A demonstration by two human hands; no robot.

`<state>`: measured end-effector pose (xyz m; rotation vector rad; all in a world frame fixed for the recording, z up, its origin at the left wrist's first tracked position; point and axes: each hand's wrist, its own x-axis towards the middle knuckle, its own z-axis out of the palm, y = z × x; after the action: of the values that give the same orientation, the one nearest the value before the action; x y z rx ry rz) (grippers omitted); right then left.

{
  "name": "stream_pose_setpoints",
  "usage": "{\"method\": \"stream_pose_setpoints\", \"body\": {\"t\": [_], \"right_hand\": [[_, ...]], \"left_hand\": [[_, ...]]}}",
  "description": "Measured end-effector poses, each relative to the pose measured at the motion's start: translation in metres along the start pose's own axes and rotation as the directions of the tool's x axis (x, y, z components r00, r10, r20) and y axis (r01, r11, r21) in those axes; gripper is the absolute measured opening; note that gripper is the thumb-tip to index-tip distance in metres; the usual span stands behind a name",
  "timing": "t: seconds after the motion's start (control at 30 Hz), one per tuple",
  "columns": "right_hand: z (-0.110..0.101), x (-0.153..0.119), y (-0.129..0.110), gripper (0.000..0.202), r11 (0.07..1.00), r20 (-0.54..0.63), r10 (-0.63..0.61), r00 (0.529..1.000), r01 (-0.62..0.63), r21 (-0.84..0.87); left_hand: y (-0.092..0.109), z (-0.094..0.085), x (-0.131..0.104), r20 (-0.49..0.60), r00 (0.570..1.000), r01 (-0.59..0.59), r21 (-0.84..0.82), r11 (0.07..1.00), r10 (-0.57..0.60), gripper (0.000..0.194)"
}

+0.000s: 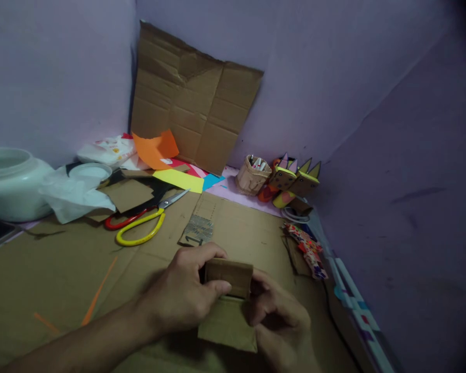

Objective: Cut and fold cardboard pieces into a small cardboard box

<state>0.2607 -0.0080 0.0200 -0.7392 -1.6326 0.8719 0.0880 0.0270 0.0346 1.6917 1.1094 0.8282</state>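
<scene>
Between my two hands is a small folded cardboard piece (228, 322), its upper panel upright and its lower panel slanting toward me. My left hand (190, 287) pinches the upper panel's left side, thumb across the front. My right hand (277, 316) grips the right edge with bent fingers; some fingertips are hidden behind the cardboard. Just beyond my hands a flat cardboard strip (198, 230) with printed marks lies on the cardboard sheet (252, 228) covering the table. Scissors (142, 225) with one red and one yellow handle rest open to the left of that strip.
A large cardboard panel (178, 98) leans on the back wall. A white pot (15, 181) stands at left beside scraps and orange paper (155, 149). A pen holder (253, 175) and decorated paper figures (295, 178) stand at back right. A patterned packet (308, 251) lies at right.
</scene>
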Motion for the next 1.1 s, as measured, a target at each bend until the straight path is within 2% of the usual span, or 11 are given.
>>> {"method": "stream_pose_setpoints", "body": {"t": [0.13,0.23,0.43,0.57,0.63,0.7,0.77,0.87,0.93,1.0,1.1], "right_hand": [[0.001,-0.001,0.000,0.018,0.994,-0.005,0.072,0.997,-0.071,0.085],[0.002,-0.004,0.003,0.018,0.973,-0.010,0.177,0.984,-0.173,0.153],[0.003,-0.009,0.005,0.015,0.921,-0.049,0.309,0.950,-0.286,0.263],[0.004,-0.007,0.002,0.018,0.925,-0.201,0.362,0.910,-0.323,0.201],[0.004,-0.005,0.002,0.017,0.927,-0.295,0.376,0.878,-0.350,0.138],[0.004,-0.003,0.002,0.017,0.915,-0.354,0.399,0.846,-0.389,0.102],[0.004,-0.002,0.003,0.021,0.897,-0.390,0.431,0.813,-0.435,0.084],[0.005,-0.001,0.004,0.030,0.866,-0.430,0.479,0.766,-0.491,0.089],[0.006,-0.001,0.003,0.036,0.855,-0.402,0.499,0.767,-0.512,0.083],[0.006,-0.001,0.002,0.035,0.846,-0.311,0.516,0.798,-0.532,0.040],[0.008,-0.001,0.000,0.029,0.840,-0.165,0.535,0.829,-0.542,0.002]], "left_hand": [[0.005,-0.001,0.002,-0.004,0.997,0.081,-0.050,0.995,-0.081,0.010],[0.008,-0.002,0.004,-0.017,0.994,0.108,-0.076,0.991,-0.109,0.011],[0.004,0.000,0.005,0.000,0.989,0.145,-0.023,0.989,-0.145,0.012],[-0.001,-0.002,0.004,0.152,0.987,0.044,0.033,0.998,-0.048,0.012],[0.000,-0.006,0.004,0.276,0.961,0.003,-0.005,1.000,-0.001,0.019],[0.003,-0.011,0.003,0.374,0.928,0.026,-0.055,0.998,-0.004,0.028],[0.009,-0.014,0.001,0.424,0.906,0.039,-0.059,0.997,-0.010,0.035],[0.019,-0.015,-0.002,0.455,0.890,-0.007,0.034,0.999,-0.009,0.037],[0.023,-0.012,-0.004,0.449,0.893,-0.028,0.110,0.994,-0.025,0.031],[0.024,-0.007,-0.006,0.432,0.901,-0.039,0.153,0.987,-0.032,0.025],[0.017,0.003,-0.009,0.416,0.909,-0.060,0.124,0.991,0.003,0.020]]}}
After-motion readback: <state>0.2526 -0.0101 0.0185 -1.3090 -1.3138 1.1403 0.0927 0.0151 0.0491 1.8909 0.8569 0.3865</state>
